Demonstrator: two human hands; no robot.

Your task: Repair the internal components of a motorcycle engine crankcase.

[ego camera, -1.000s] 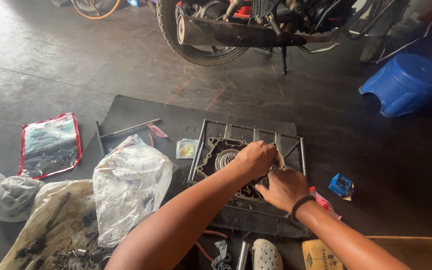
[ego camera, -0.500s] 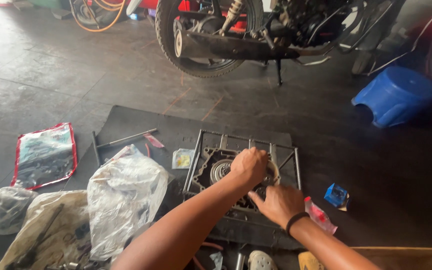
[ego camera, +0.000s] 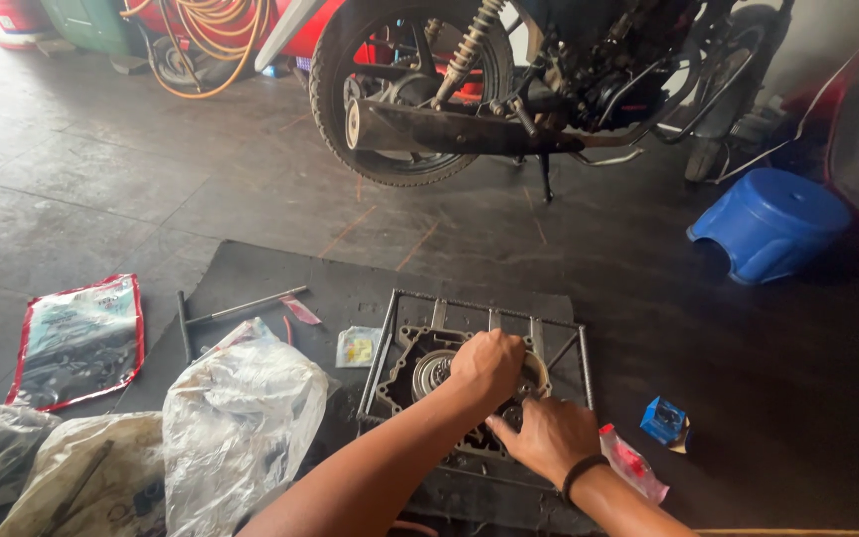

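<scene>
- Dark tiled workshop floor [ego camera: 131, 189], carrying everything.
- Black rubber mat [ego camera: 350, 288] spread at the floor's near middle.
- On the mat: a metal rod frame [ego camera: 395, 328] near its right edge, a long T-handled tool [ego camera: 241, 308] at its left edge, a crumpled clear plastic bag [ego camera: 241, 418], a small packet [ego camera: 358, 346].
- Off the mat's left edge: a red-edged pouch [ego camera: 80, 340].
- Off its right edge: a small blue box [ego camera: 664, 420].
- Far right of the floor: a blue plastic stool [ego camera: 770, 224].
- Far edge: a motorcycle [ego camera: 509, 80].

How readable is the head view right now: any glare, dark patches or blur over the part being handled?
Head view: sharp overall, no motion blur on the left hand or right hand; soft daylight sheen on the floor at upper left; the engine casing in the metal frame sits dim and low in contrast; the right edge by the blue stool falls into shadow.
</scene>
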